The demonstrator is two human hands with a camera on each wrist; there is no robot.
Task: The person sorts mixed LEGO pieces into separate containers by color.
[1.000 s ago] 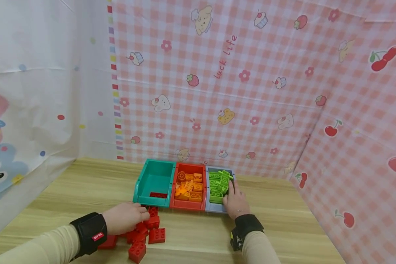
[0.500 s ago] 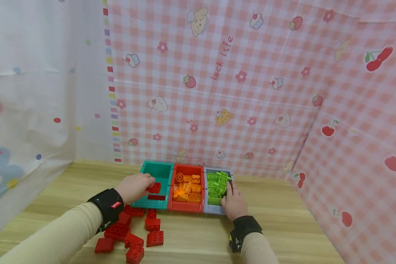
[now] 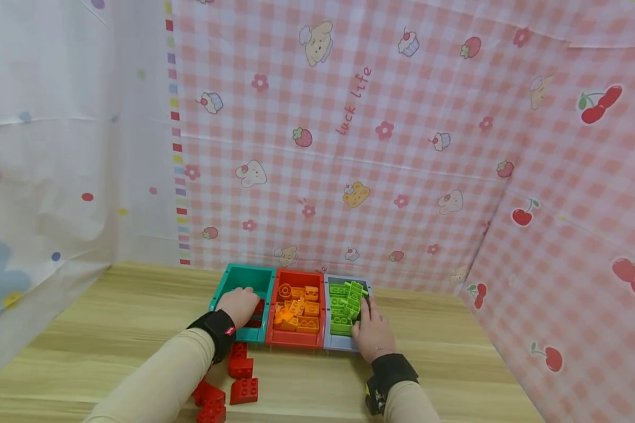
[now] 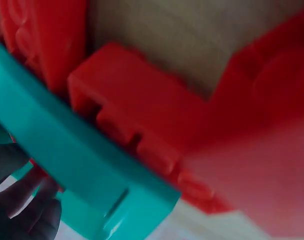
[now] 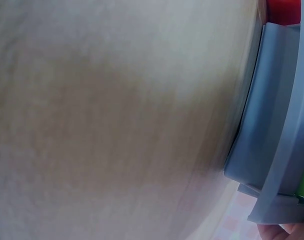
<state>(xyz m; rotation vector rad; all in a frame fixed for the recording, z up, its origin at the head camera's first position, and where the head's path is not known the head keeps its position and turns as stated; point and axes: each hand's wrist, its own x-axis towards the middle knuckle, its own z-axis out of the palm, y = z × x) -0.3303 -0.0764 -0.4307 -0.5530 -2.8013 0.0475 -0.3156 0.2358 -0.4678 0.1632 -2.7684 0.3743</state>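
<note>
My left hand (image 3: 239,305) reaches down into the teal bin (image 3: 251,337). It holds a red toy brick (image 3: 260,306) low inside, mostly hidden by the hand. In the left wrist view, the fingers (image 4: 29,195) show behind the bin's teal wall, with slivers of red beside them. At the far right of the bin row, my right hand (image 3: 373,333) grips the side wall of the grey bin (image 3: 344,343), which holds green bricks (image 3: 349,302). Only a few right fingertips (image 5: 277,232) show past the grey rim in the right wrist view.
Between the teal and grey bins stands a red bin (image 3: 296,340) with several orange bricks (image 3: 298,308). Loose red bricks (image 3: 240,368) lie on the wooden table (image 3: 296,388) in front, some hidden by my left sleeve. Patterned cloth walls (image 3: 381,164) surround the table.
My left hand has gone from the red pile up and right into the teal bin, bringing a red brick along. The right hand stays at the grey bin. The view has shifted slightly.
</note>
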